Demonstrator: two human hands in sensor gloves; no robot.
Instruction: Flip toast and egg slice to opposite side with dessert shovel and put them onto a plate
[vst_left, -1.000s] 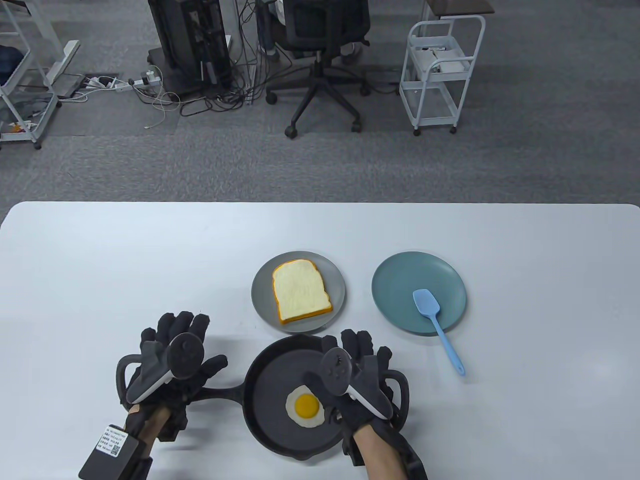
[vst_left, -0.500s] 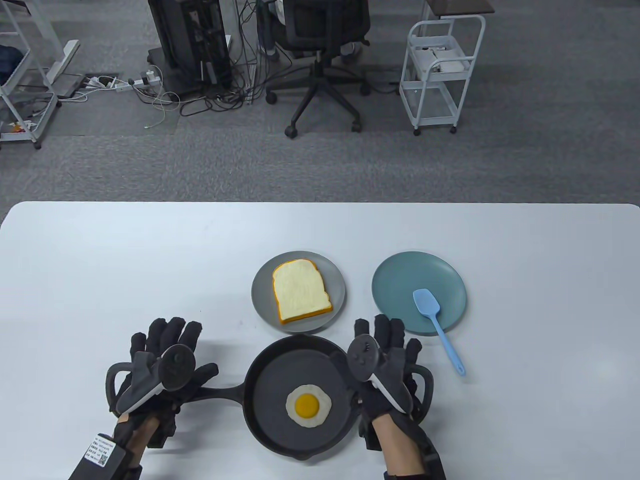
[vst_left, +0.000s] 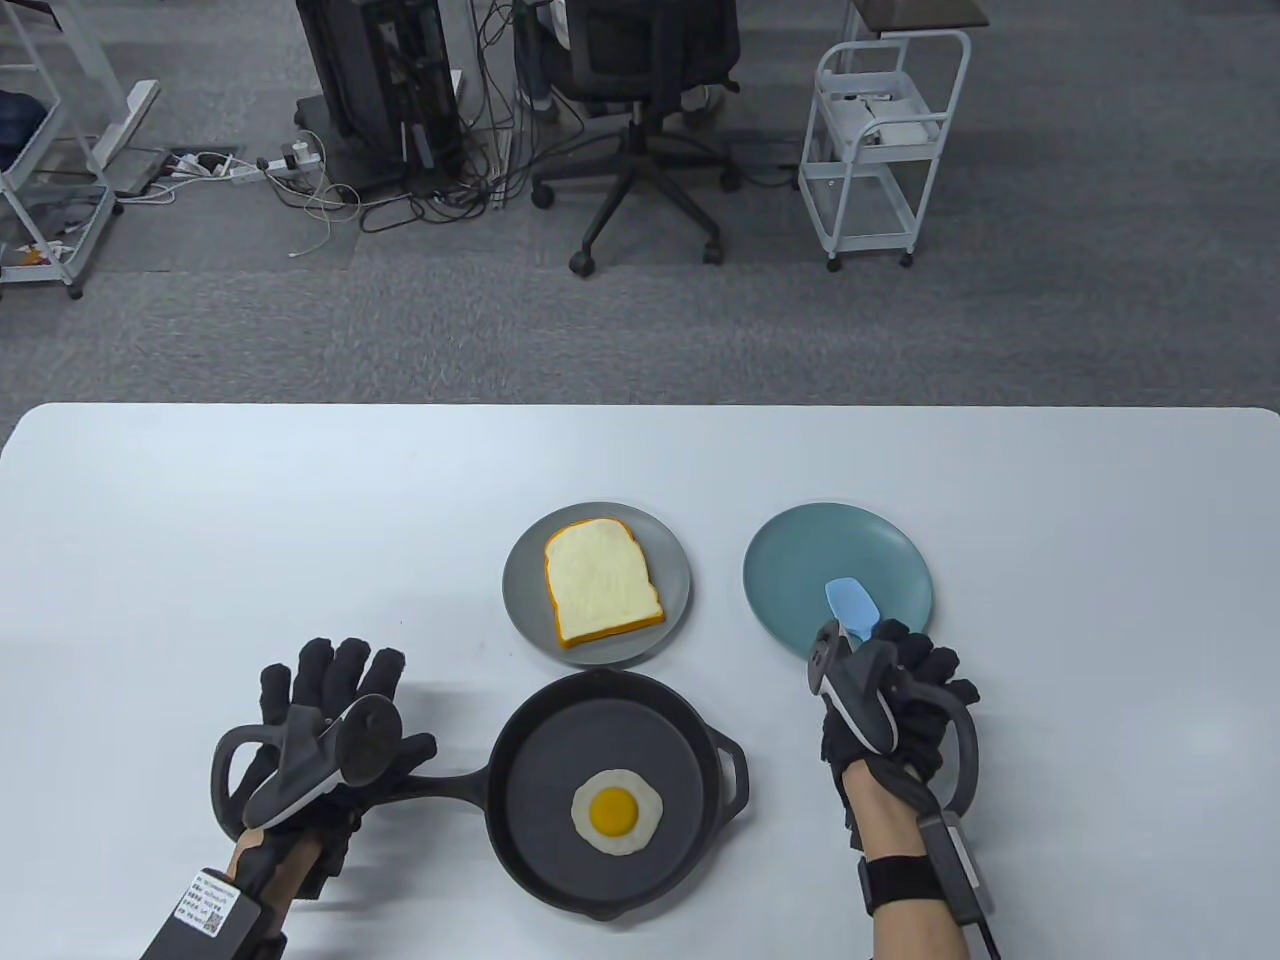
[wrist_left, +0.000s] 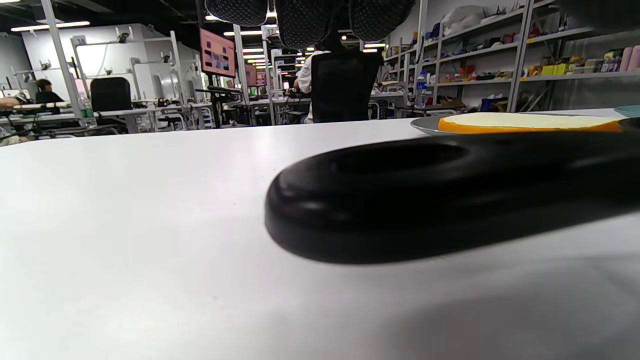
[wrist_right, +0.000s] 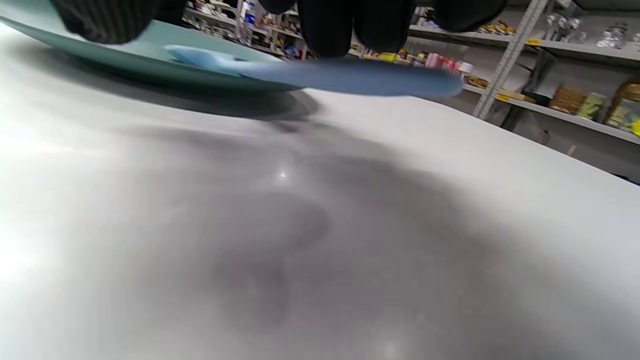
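Note:
The toast lies on a grey plate at the table's middle. In the black pan sits the egg slice, yolk up. The light-blue dessert shovel rests with its blade on the teal plate; its handle is hidden under my right hand. In the right wrist view my fingertips hang just above the shovel's handle, not wrapped round it. My left hand lies with straight fingers over the end of the pan's long handle.
Both plates stand side by side behind the pan. The white table stretches wide to the left and far side. Beyond its far edge are an office chair and a white cart on the floor.
My right hand has moved right and a little forward, from the pan's right rim to the shovel's handle. The left hand has stayed near the pan's handle. Pan, egg and toast are unmoved.

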